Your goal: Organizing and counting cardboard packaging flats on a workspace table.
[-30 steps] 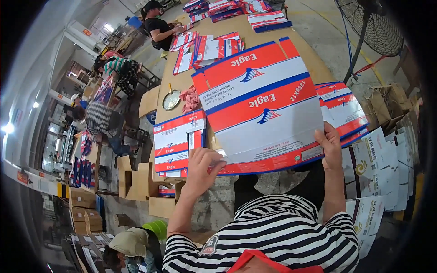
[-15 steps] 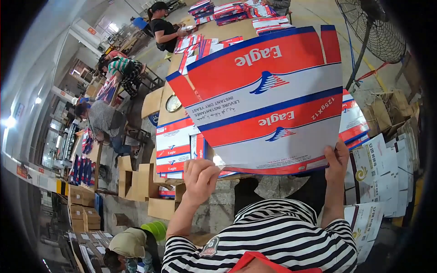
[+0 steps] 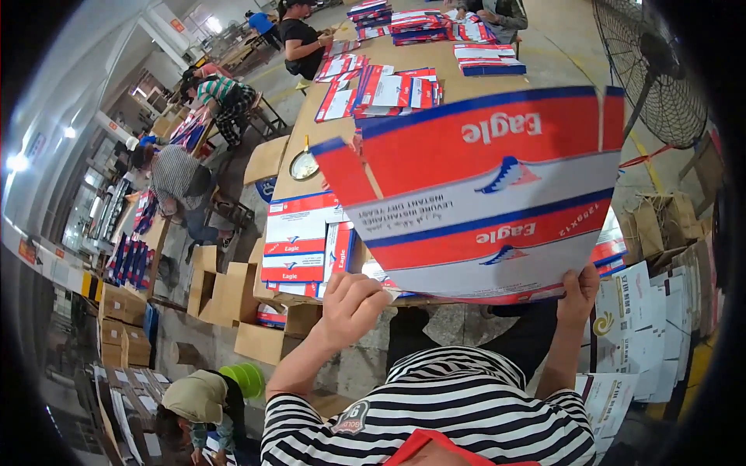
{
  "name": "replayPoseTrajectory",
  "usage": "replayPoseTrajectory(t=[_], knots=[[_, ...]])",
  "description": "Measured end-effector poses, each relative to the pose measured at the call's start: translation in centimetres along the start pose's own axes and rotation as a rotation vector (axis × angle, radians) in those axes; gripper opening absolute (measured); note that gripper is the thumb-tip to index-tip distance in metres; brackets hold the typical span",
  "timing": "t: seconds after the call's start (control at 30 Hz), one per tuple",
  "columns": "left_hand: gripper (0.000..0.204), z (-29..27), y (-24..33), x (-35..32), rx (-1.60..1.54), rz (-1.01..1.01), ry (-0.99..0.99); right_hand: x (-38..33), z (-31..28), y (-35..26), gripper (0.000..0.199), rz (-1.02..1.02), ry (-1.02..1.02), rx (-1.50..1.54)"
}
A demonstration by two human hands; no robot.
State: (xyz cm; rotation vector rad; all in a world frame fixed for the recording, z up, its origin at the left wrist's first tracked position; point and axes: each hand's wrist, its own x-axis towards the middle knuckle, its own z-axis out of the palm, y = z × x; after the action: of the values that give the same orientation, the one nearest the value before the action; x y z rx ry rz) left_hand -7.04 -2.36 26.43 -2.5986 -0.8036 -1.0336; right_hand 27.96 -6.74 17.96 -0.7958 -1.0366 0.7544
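Observation:
A large printed flat carton sheet (image 3: 482,210), red, white and blue with slots cut in its far edge, is held up tilted over the near end of the table. My right hand (image 3: 576,299) grips its near right edge, thumb on the printed face. At the sheet's near left corner my left hand (image 3: 353,309) is closed in a pinch. A small whitish bit shows at those fingertips; I cannot tell whether it is a scrap or part of the sheet. More flat cartons (image 3: 299,245) of the same print lie on the table left of the sheet.
A round dish with a handle (image 3: 304,165) rests on the brown table (image 3: 322,138). Carton stacks (image 3: 400,92) fill its far part, where co-workers stand. Open brown boxes (image 3: 233,287) are at left, white flattened cartons (image 3: 633,311) at right. A caged fan (image 3: 660,66) stands far right.
The sheet has shifted right and toward me in the view, uncovering more stacks beyond it. Both hands keep their closed grips. My view has tilted slightly.

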Motion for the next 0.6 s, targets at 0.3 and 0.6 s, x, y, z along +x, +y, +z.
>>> replayPoseTrajectory(t=[0.3, 0.6], knots=[[0.021, 0.7, 0.1, -0.2, 0.012, 0.038, 0.010, 0.7, -1.1, 2.0, 0.028, -0.021, 0.061, 0.161], [0.016, 1.8, 0.2, 0.2, 0.039, -0.001, -0.002, 1.7, -0.5, 2.9, 0.015, 0.071, 0.157, 0.123]])
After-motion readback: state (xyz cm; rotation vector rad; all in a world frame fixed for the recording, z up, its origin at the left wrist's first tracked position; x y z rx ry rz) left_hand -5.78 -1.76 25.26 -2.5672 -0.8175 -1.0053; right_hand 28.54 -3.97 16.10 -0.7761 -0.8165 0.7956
